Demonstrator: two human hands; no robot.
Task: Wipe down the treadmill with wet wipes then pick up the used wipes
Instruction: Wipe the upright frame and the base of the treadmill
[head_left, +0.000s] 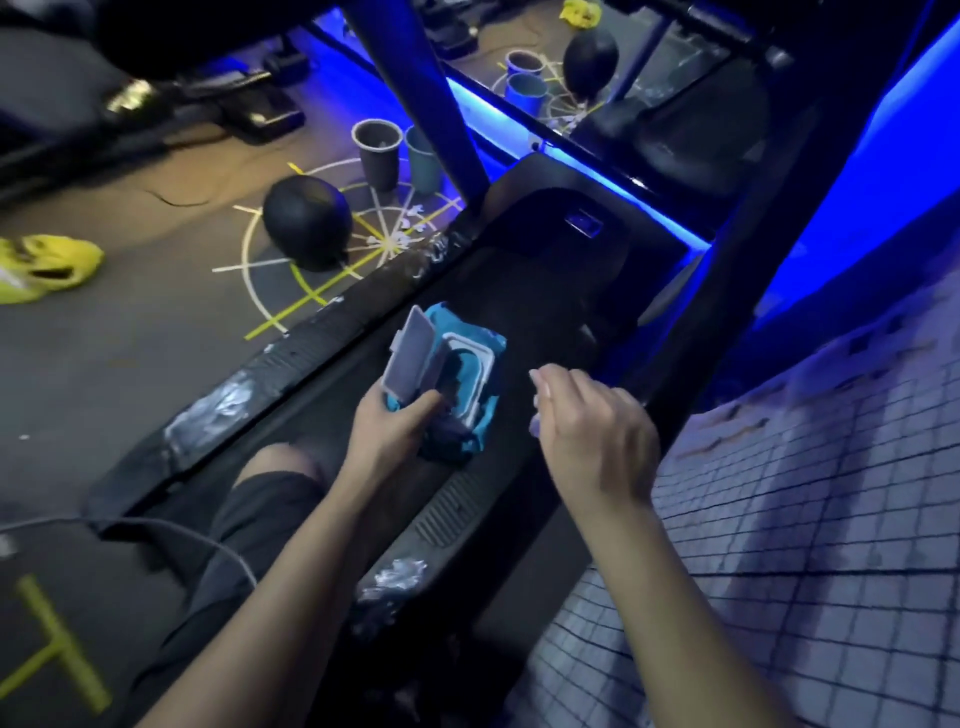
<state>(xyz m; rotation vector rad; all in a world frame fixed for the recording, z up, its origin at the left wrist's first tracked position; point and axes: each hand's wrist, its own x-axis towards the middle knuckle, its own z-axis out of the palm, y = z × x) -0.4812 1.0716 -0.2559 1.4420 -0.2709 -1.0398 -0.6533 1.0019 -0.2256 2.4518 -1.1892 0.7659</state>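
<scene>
A blue pack of wet wipes (480, 358) with its white flip lid (408, 351) standing open is held over the black treadmill belt (524, 291). My left hand (392, 423) grips the pack from below, thumb on its top. My right hand (592, 431) hovers just right of the pack, fingers loosely curled; a pale bit shows under its fingers, too blurred to name. White smears (218, 423) lie on the treadmill's left side rail, and a crumpled white patch (392, 577) sits on the near right rail.
On the floor to the left are a black ball (306, 221), two cups (379, 150), yellow tape markings (291, 306) and a yellow shoe (44, 267). A dark treadmill upright (415, 88) rises ahead. A tiled wall (810, 519) runs along the right. My knee (280, 462) is below the pack.
</scene>
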